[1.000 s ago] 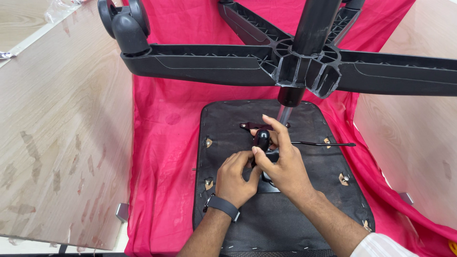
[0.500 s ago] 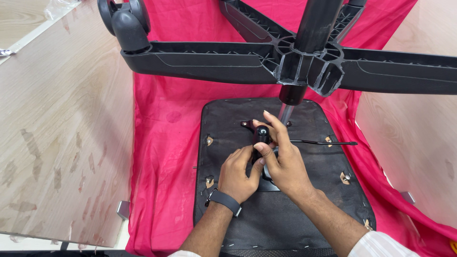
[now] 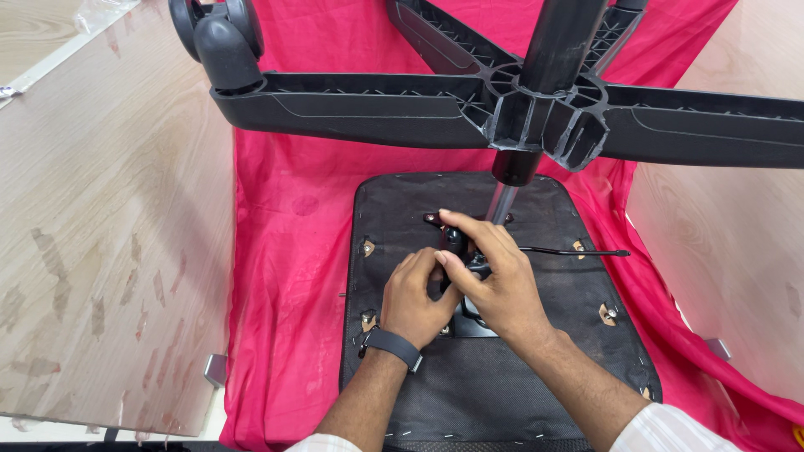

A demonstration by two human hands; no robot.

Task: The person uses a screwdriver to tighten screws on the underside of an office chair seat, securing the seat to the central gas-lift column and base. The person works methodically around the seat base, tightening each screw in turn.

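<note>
An office chair lies upside down on a red cloth [image 3: 293,209]. Its black seat underside [image 3: 502,385] faces up, and the black star base [image 3: 536,113] with a caster wheel [image 3: 213,38] hangs close to the camera. My left hand [image 3: 416,297], with a dark wristband, rests on the metal mechanism plate at the seat's middle. My right hand [image 3: 494,276] grips a black knob on that mechanism, just below the gas-lift column [image 3: 502,201]. A thin black lever [image 3: 578,251] sticks out to the right. My hands hide most of the mechanism.
Light wooden panels stand at the left [image 3: 100,218] and at the right [image 3: 729,251] of the red cloth. Small metal brackets [image 3: 607,314] sit near the seat's corners. The star base's arms span the whole upper view.
Both hands stay on the mechanism with only a slight shift of the fingers. The view has drifted a little.
</note>
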